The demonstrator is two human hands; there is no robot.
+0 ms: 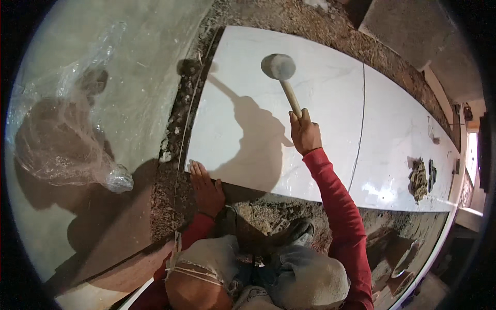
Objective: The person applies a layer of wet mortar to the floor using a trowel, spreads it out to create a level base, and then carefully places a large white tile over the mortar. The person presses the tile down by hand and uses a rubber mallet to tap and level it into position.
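Note:
A rubber mallet [279,66] with a pale wooden handle is held out over a large white marble-look tile [310,150]. My right hand [307,133] is wrapped around the lower end of its handle. Whether the mallet's head touches the tile, I cannot tell. At the tile's near left corner, my left hand [207,191] rests with its fingers stretched out over the edge. A thin string [189,121] runs close along the tile's left side. The mallet and my arm cast a shadow on the tile.
Crumpled clear plastic [64,134] lies on the pale floor at left. Beyond a joint, a second white tile [403,139] carries a dirty cloth [417,180] and a dark tool [432,175]. Rough mortar [310,23] borders the far side. A bucket [405,258] stands at lower right.

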